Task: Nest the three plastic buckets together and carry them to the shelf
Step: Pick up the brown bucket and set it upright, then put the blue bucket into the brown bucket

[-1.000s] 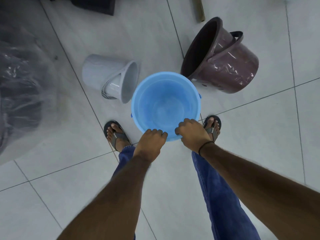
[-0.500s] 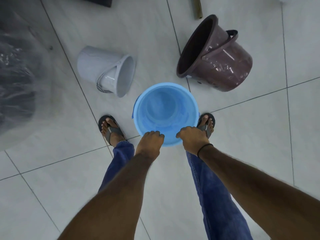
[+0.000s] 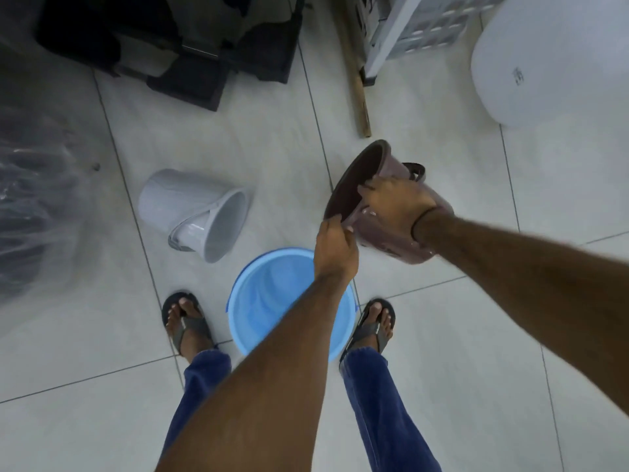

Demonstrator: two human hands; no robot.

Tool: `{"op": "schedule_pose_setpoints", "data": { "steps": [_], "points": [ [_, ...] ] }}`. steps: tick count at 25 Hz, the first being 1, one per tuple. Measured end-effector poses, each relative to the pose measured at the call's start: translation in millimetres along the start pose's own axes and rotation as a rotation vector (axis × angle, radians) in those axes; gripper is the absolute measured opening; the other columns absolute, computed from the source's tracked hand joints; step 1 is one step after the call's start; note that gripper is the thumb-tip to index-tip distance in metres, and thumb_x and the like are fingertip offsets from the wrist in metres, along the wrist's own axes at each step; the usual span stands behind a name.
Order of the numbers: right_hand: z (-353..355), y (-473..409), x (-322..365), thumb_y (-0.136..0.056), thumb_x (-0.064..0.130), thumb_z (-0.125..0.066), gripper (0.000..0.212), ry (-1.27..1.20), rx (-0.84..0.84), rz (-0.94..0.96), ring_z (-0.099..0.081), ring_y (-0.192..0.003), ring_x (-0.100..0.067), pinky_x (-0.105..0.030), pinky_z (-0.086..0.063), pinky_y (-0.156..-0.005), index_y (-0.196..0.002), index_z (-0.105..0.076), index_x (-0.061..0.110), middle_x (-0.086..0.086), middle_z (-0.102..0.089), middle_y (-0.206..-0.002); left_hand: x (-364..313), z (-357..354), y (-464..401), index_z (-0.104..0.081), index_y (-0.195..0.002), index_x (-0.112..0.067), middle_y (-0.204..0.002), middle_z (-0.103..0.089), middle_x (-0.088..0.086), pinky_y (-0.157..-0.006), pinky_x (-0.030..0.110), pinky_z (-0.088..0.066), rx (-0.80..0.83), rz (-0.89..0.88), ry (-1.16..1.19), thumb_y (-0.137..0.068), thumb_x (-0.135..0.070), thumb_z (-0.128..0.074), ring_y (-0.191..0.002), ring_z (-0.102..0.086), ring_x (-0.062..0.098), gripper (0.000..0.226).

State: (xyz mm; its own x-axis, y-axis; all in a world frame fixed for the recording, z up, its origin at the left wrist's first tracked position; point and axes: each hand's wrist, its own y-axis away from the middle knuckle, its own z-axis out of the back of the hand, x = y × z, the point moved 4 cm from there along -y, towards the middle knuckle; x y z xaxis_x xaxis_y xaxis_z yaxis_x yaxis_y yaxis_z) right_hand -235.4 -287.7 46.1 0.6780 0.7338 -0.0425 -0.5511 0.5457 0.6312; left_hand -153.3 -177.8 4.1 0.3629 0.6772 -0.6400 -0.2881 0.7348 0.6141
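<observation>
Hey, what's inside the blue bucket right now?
Nothing shows inside the blue bucket: bare wall and floor. The left forearm crosses over its right part, hiding that portion of the interior.

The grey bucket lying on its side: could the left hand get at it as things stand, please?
Probably yes, once freed: the left hand is gripping the brown bucket rim, but bare floor surrounds the grey bucket.
</observation>
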Motion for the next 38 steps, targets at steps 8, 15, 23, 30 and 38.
{"op": "schedule_pose_setpoints", "data": {
  "steps": [8, 15, 23, 30, 38],
  "points": [
    [-26.8, -60.9, -47.7, -0.094, 0.030, -0.060, 0.026, 0.295, 0.181, 0.207, -0.063, -0.108, -0.032, -0.044, -0.056, -0.087, -0.113, -0.066, 0.013, -0.010, -0.069, -0.111, 16.8, -68.8, -72.7, -0.059, -0.118, -0.004, -0.109, -0.069, 0.025, -0.084, 0.042, -0.052, 0.161, -0.120, -0.101, -0.101, -0.013, -0.048, -0.100, -0.064, 0.043, 0.023],
    [-21.7, 35.1, -95.7, -0.095, 0.018, -0.051, 0.022, 0.087, 0.021, 0.132, -0.061, -0.102, -0.028, -0.042, -0.057, -0.076, -0.109, -0.068, 0.016, -0.008, -0.069, -0.106, -48.8, -55.1, -34.2, -0.066, -0.113, -0.007, -0.104, -0.071, 0.015, -0.077, 0.042, -0.053, 0.187, -0.527, -0.374, -0.095, -0.007, -0.053, -0.095, -0.063, 0.035, 0.021],
    [-143.3, 96.8, -52.1, -0.088, 0.002, -0.049, 0.034, -0.202, -0.037, -0.088, -0.057, -0.111, -0.027, -0.039, -0.054, -0.083, -0.117, -0.064, 0.011, -0.007, -0.067, -0.114, -29.5, -99.9, -8.0, -0.071, -0.104, -0.020, -0.098, -0.076, 0.000, -0.091, 0.030, -0.051, 0.348, -0.921, -1.169, -0.082, -0.009, -0.066, -0.094, -0.070, 0.019, 0.025],
    [-170.4, 103.0, -15.8, -0.084, 0.000, -0.056, 0.032, -0.351, -0.074, -0.300, -0.059, -0.103, -0.030, -0.040, -0.050, -0.082, -0.113, -0.066, 0.011, -0.009, -0.070, -0.108, 5.3, -102.3, -5.8, -0.055, -0.133, -0.011, -0.132, -0.064, 0.008, -0.111, 0.035, -0.039, 0.448, -0.970, -1.352, -0.090, -0.003, -0.055, -0.124, -0.057, 0.026, 0.043],
    [-69.8, 94.5, 76.1, -0.081, 0.016, -0.061, 0.014, -1.302, -0.239, -0.842, -0.065, -0.103, -0.034, -0.034, -0.049, -0.086, -0.091, -0.067, 0.008, -0.016, -0.073, -0.104, -12.8, 54.4, -2.6, -0.040, -0.146, -0.009, -0.151, -0.047, 0.008, -0.119, 0.035, -0.023, 0.428, -0.985, -1.428, -0.096, 0.000, -0.046, -0.141, -0.039, 0.025, 0.051]
  ]
}}
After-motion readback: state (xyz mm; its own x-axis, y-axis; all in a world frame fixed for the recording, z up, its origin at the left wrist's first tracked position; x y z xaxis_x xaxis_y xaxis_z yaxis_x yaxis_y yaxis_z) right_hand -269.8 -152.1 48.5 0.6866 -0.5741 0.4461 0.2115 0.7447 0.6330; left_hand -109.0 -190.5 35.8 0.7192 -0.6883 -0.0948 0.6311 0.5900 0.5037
